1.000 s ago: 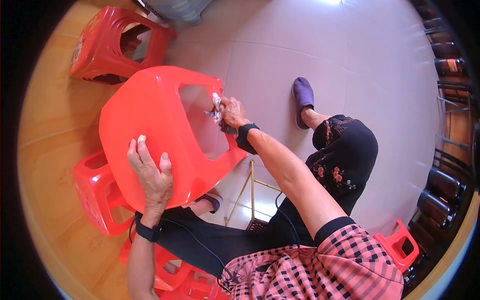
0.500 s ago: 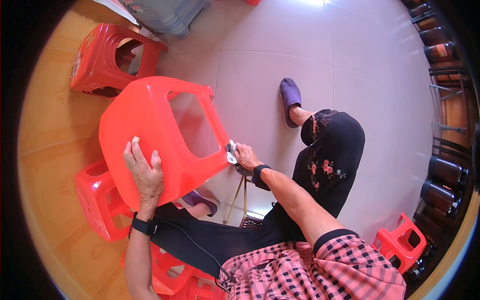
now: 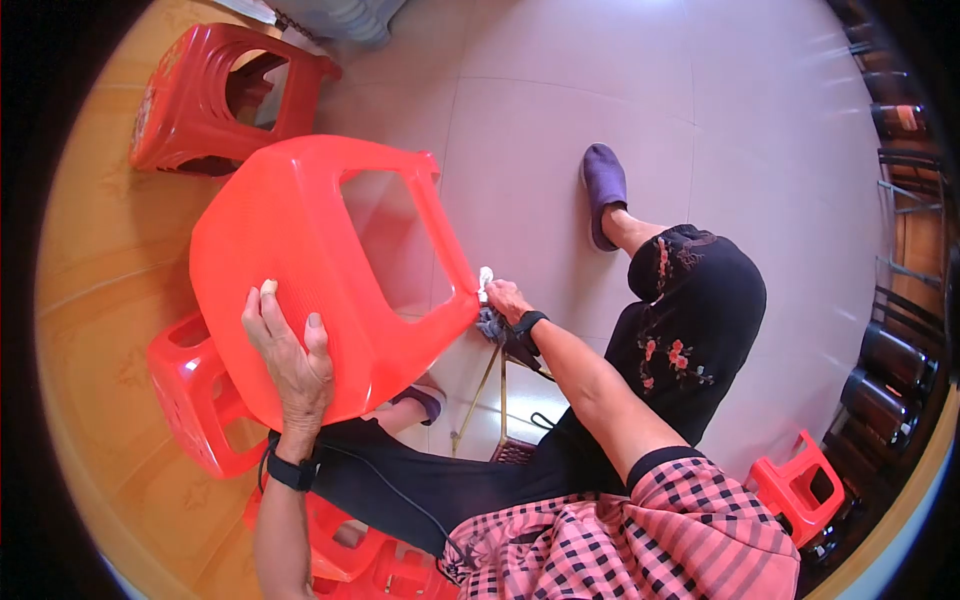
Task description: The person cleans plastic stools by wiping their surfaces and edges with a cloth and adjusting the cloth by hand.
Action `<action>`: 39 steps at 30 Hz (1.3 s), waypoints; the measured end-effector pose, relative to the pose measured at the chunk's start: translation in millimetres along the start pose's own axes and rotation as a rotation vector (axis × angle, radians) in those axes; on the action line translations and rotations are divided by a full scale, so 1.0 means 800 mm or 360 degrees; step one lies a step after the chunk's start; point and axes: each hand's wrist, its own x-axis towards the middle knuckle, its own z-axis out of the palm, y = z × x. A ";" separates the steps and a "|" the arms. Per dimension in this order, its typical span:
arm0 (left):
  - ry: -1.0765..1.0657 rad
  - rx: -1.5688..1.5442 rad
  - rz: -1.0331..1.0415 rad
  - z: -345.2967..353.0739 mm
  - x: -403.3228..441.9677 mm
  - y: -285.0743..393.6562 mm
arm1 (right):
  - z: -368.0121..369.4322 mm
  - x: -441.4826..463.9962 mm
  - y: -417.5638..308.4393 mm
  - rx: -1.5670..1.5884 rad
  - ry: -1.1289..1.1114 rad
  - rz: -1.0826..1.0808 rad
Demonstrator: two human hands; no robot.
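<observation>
A red plastic stool (image 3: 265, 235) is tipped on its side in front of me, its seat facing toward me and to the left. My left hand (image 3: 295, 365) lies on the seat with its fingers spread. At the end of the stool's leg, my right hand (image 3: 508, 300) is closed around a crumpled grey and white cloth (image 3: 490, 322). The cloth touches the leg's end, and part of it is hidden behind my fingers.
A stack of red stools (image 3: 225, 95) stands at the upper left against the wooden panel (image 3: 85, 260). Another red stool (image 3: 195, 395) sits behind my left hand, with more below it. A small red stool (image 3: 800, 485) and dark bottles (image 3: 880, 395) are on the right.
My right hand and the cloth have shifted slightly to the right and up along the leg's end. The stool has tilted a little, while my left hand stays on its seat.
</observation>
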 end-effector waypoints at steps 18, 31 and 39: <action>-0.0009 -0.0013 -0.0056 -0.002 0.004 0.002 | -0.011 -0.027 -0.224 -0.0016 0.0336 -0.1024; -0.0168 -0.0005 -0.0095 -0.012 0.003 0.007 | -0.019 0.089 -0.319 -0.0426 0.0370 -0.0984; -0.0141 0.0008 -0.0020 -0.010 0.001 0.002 | -0.024 0.051 -0.179 -0.0305 0.0431 -0.0814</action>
